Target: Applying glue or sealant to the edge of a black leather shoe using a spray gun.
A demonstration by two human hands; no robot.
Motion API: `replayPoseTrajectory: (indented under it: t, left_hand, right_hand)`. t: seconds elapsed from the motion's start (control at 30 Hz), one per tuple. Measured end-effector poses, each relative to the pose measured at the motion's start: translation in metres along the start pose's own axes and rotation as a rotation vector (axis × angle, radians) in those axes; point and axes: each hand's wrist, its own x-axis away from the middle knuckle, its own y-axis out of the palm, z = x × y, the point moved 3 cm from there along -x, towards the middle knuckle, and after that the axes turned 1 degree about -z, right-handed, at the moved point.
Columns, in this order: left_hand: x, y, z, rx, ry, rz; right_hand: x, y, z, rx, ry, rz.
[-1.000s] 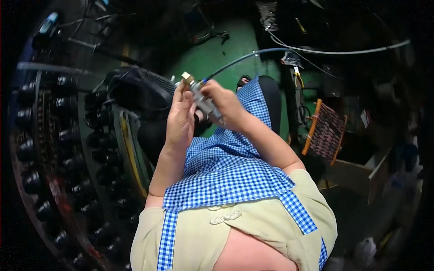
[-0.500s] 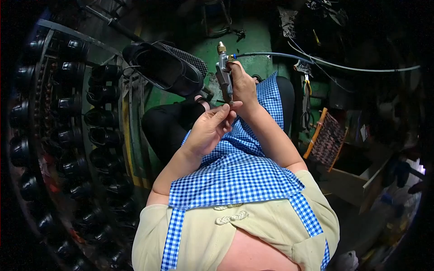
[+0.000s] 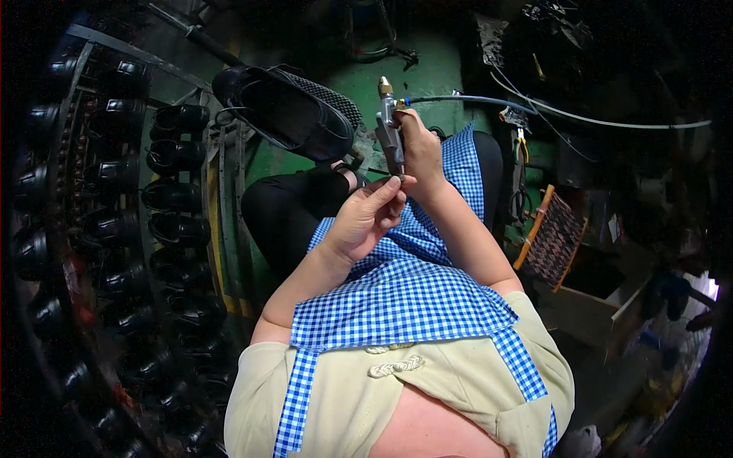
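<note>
My right hand (image 3: pixel 424 153) is wrapped round a silver metal spray gun (image 3: pixel 389 133), its brass nozzle pointing away from me. With the thumb and fingertips of my left hand (image 3: pixel 363 221) I pinch the near tail end of the gun, where the adjusting part is mostly covered by my fingers. A blue-grey air hose (image 3: pixel 473 99) joins the gun near the nozzle and runs off to the right. Just left of the gun, a large black shoe (image 3: pixel 334 137) is held up above the floor, tilted, its opening facing up.
On the left stands a metal rack (image 3: pixel 137 53) with rows of black shoes (image 3: pixel 175 156). Yellow-handled pliers (image 3: pixel 522 145) hang at the right, near a low woven seat (image 3: pixel 553 237) with an orange frame. A blue checked apron (image 3: pixel 397 298) covers my lap above the green floor (image 3: pixel 431 53).
The whole view has shifted slightly, with the shoe, gun and hands a little farther right in the picture. Both hands keep the same hold on the spray gun.
</note>
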Motion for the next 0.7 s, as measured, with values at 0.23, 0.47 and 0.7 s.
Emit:
replayPoseTrajectory:
  t: [0.23,0.47,0.7]
  left_hand:
    - [-0.004,-0.009,-0.006,-0.139,0.038,-0.039]
    - [0.024,0.011,0.027,-0.622,0.300,0.072]
    - [0.051,0.030,0.104,-1.901,1.208,0.551]
  right_hand:
    - [0.005,0.001,0.002,-0.007,-0.015,0.008]
    - [0.008,0.005,0.009,-0.086,0.004,-0.037]
    - [0.011,0.034,0.025,-0.546,0.262,-0.189]
